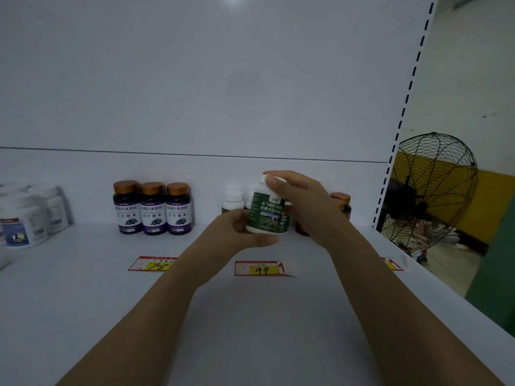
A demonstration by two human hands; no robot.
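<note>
1. The bottle [266, 215] between my fingers [274, 186] looks smooth white plastic, with a glossy green label.
2. The shelf [250, 324] below my fingers looks matt, smooth painted metal.
3. Left of my fingers, the dark bottles [152, 208] carry shiny coppery caps.
4. The price tag [259, 268] beneath looks paper.

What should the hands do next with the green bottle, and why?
Probably set the green bottle down on the shelf, label forward, beside the white-capped bottle. The left hand and right hand hold it over the shelf, behind the 99 tag.
</note>
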